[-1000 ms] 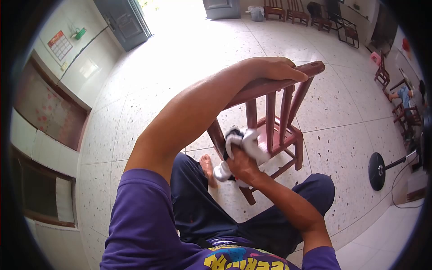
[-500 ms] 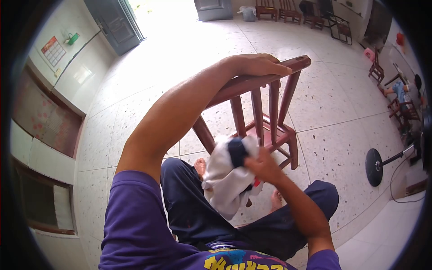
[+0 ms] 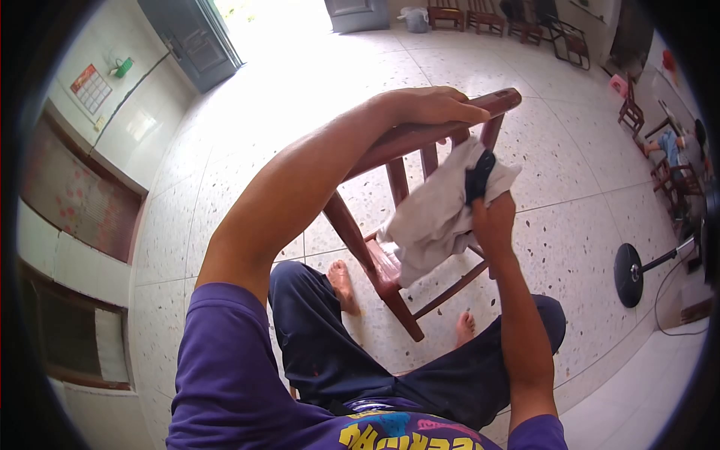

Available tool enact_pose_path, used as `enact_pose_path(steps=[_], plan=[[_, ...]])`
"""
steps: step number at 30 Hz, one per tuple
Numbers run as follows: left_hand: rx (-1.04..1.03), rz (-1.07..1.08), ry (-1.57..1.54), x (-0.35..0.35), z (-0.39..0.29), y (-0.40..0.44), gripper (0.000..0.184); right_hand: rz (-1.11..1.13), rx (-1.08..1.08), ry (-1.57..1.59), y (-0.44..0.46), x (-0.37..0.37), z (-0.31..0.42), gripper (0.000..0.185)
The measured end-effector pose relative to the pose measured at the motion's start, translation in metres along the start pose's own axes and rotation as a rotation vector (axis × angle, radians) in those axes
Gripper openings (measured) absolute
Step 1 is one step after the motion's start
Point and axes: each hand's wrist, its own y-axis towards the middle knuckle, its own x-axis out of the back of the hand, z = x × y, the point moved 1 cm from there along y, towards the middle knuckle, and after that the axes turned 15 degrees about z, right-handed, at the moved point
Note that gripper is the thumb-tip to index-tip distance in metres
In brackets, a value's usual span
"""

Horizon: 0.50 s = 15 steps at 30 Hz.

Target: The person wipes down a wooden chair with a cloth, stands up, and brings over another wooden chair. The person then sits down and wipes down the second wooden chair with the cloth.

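Note:
A small red-brown wooden chair stands tilted between my legs, its back slats facing me. Over its top rail lies my left hand, fingers wrapped round the rail near the right end. My right hand is closed on a whitish cloth with a dark patch. This cloth hangs across the right-hand slats and covers part of the seat.
My bare feet are on the speckled tile floor either side of the chair. At the right stand a black round-based stand and a seated person. Several chairs line the back wall, beside a bucket.
My right hand has risen with the cloth from low by the left slats to the right-hand slats. My left hand has kept its hold on the rail.

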Motion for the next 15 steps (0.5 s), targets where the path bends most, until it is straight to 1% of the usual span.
enact_pose_path(steps=[1, 2, 3, 4, 5, 6, 7, 8, 9, 11, 12, 13, 15], plan=[[0.000, 0.003, 0.003, 0.000, 0.004, 0.002, 0.080, -0.062, 0.099, -0.131, -0.002, -0.008, 0.001, 0.029], [-0.011, 0.007, -0.041, -0.001, 0.009, 0.005, 0.081, -0.064, 0.040, -0.180, -0.009, -0.010, 0.003, 0.024], [-0.024, 0.009, -0.085, -0.001, 0.008, 0.004, 0.083, -0.070, 0.039, -0.179, -0.012, -0.009, -0.001, 0.024], [0.013, -0.029, -0.047, -0.001, 0.008, 0.002, 0.085, 0.037, -0.071, -0.231, -0.016, -0.010, -0.009, 0.022], [0.010, -0.024, -0.045, -0.002, 0.008, 0.001, 0.085, 0.143, -0.182, -0.282, -0.020, -0.011, -0.018, 0.021], [0.000, -0.035, -0.067, -0.001, 0.007, 0.000, 0.084, 0.137, -0.186, -0.284, -0.024, -0.011, -0.029, 0.021], [-0.009, -0.047, -0.090, -0.001, 0.003, -0.003, 0.084, 0.229, -0.226, -0.309, -0.028, -0.011, -0.042, 0.018], [0.052, -0.094, -0.041, 0.000, 0.000, -0.006, 0.084, 0.321, -0.266, -0.334, -0.033, -0.012, -0.052, 0.016], [0.050, -0.091, -0.039, 0.000, 0.005, -0.001, 0.084, 0.319, -0.270, -0.334, -0.037, -0.013, -0.053, 0.016], [0.017, -0.315, -0.099, 0.009, 0.031, 0.017, 0.081, 0.279, -0.243, -0.359, -0.042, -0.016, -0.053, 0.015], [-0.039, -0.347, -0.140, 0.015, 0.031, 0.019, 0.075, 0.280, -0.243, -0.358, -0.043, -0.016, -0.053, 0.015], [-0.058, -0.424, -0.205, 0.018, 0.034, 0.018, 0.060, 0.296, -0.261, -0.324, -0.044, -0.015, -0.053, 0.015], [-0.073, -0.482, -0.308, 0.023, 0.033, 0.012, 0.048, 0.309, -0.281, -0.288, -0.047, -0.013, -0.051, 0.016]])
